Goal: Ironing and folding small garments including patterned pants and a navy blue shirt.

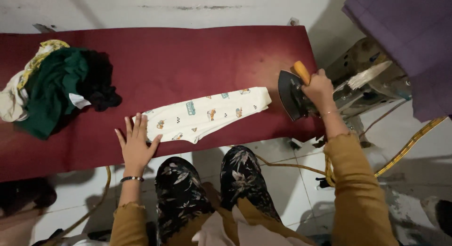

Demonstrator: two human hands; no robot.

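A small cream garment printed with little vehicles lies folded on the dark red ironing table. My left hand rests flat on the table with fingers spread, touching the garment's left end. My right hand grips the orange handle of a black iron, which stands tilted at the table's right edge, just right of the garment.
A heap of clothes in green, black, cream and yellow sits at the table's left end. Purple cloth hangs at the upper right. A yellow cord runs across the tiled floor. My patterned trouser legs stand close to the table.
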